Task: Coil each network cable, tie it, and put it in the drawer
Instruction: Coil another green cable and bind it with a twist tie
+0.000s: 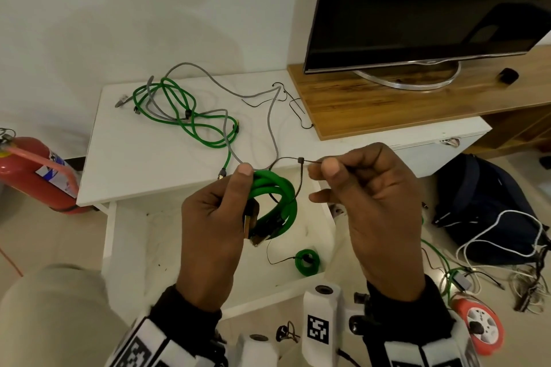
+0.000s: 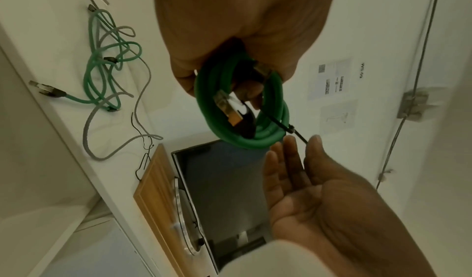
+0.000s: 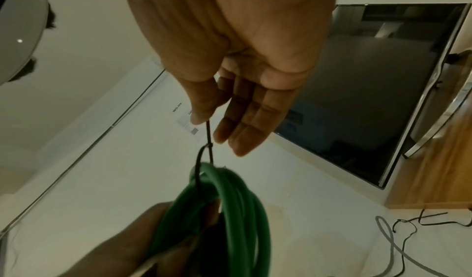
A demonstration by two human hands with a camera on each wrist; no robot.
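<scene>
My left hand (image 1: pixel 220 208) grips a coiled green network cable (image 1: pixel 275 202) above the open white drawer (image 1: pixel 208 250); the same green coil (image 2: pixel 242 115) shows its gold plugs in the left wrist view. A thin black cable tie (image 1: pixel 300 161) loops round the coil. My right hand (image 1: pixel 357 188) pinches the tie's tail between thumb and forefinger and holds it taut to the right; its other fingers are loosely extended (image 3: pixel 245 123). A second tied green coil (image 1: pixel 307 261) lies inside the drawer. Loose green and grey cables (image 1: pixel 179 110) lie tangled on the white cabinet top (image 1: pixel 143 164).
Spare black ties (image 1: pixel 293 104) lie on the cabinet by the wooden shelf (image 1: pixel 402 104) holding a TV (image 1: pixel 432 3). A red fire extinguisher (image 1: pixel 32 170) stands at the left. On the floor at the right lie a dark backpack (image 1: pixel 483 205), more cords and an orange reel (image 1: pixel 480 328).
</scene>
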